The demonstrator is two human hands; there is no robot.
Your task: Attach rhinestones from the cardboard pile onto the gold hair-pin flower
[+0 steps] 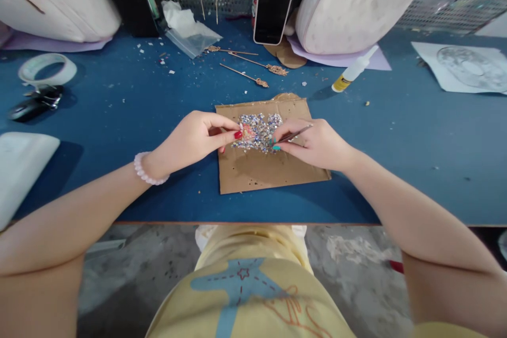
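Note:
My left hand (pixel 208 134), closed, pinches the edge of a small pinkish-red ornament (pixel 248 132) between thumb and fingers. Beneath it lies a spread of silver and blue rhinestones (pixel 259 137) on a brown cardboard piece (pixel 253 177). My right hand (pixel 303 140) grips slim dark tweezers (pixel 295 134), whose shaft slants down toward the stones. Fingers hide the tweezers' tips, so I cannot tell whether they hold a stone. Both hands are low over the cardboard, the ornament between them.
Several metal hairpins (pixel 245 75) lie beyond the cardboard, with a glue bottle (pixel 352 71) standing at their right. A phone (pixel 276 2) leans upright behind, near a white handbag (pixel 336 16). Tape (pixel 47 69) sits at left, a printed sheet (pixel 463 67) at right.

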